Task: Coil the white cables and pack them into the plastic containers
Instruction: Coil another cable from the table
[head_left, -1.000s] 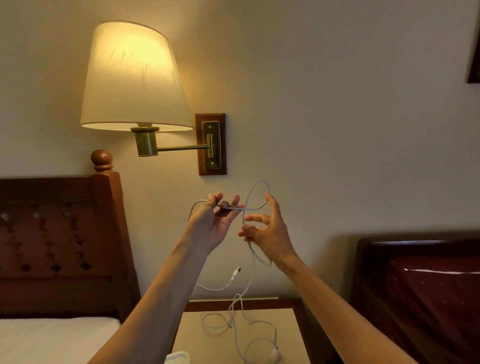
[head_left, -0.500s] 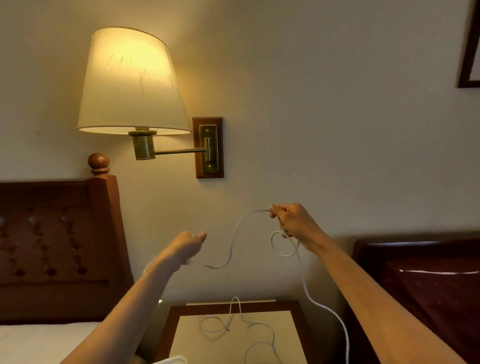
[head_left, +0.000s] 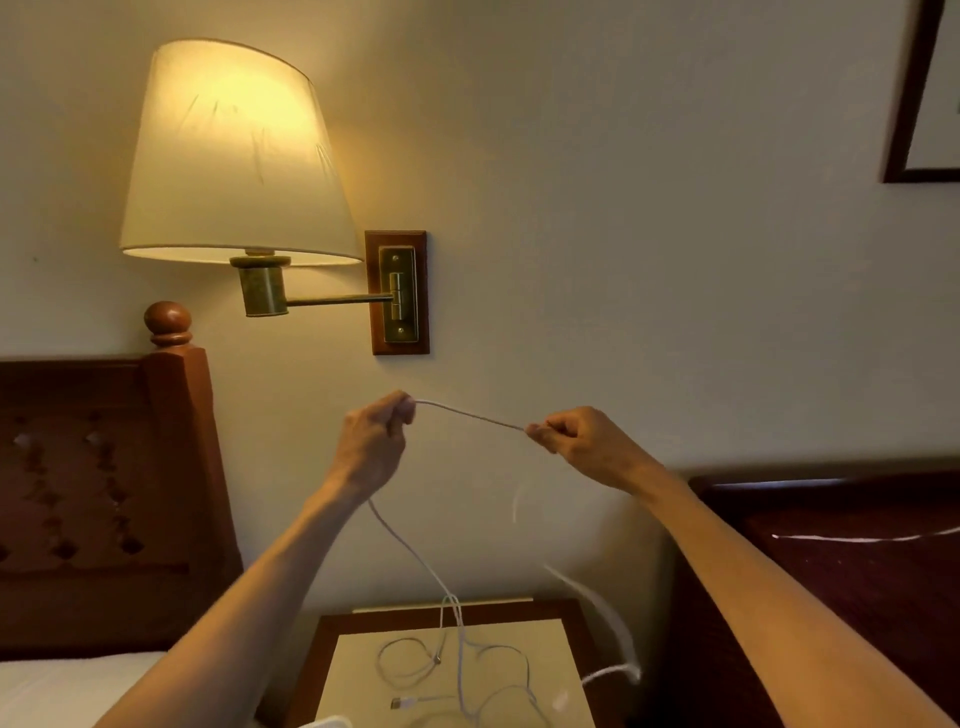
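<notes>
Near the middle of the frame, against the pale wall, the person is holding one white cable (head_left: 470, 414) raised in both hands, and a short run of it is spanning the gap between them. The left hand (head_left: 373, 441) is pinching the cable with curled fingers, and the right hand (head_left: 582, 441) is pinching it likewise, probably so that the run is being pulled straight before a loop is formed. From the left hand the cable is hanging down toward the nightstand (head_left: 566, 613) at the bottom centre, where loose loops are lying on its pale top; a blurred white strand at the lower right is swinging free, likely the other end. How many cables are making up the loops below cannot be told, though one connector end (head_left: 402, 703) is showing there. One white edge is peeking in at the bottom, possibly a container, but that is uncertain. One lit wall lamp (head_left: 228, 156) is glowing at the upper left, above one wooden headboard (head_left: 104, 493). Coiling appears barely begun.
</notes>
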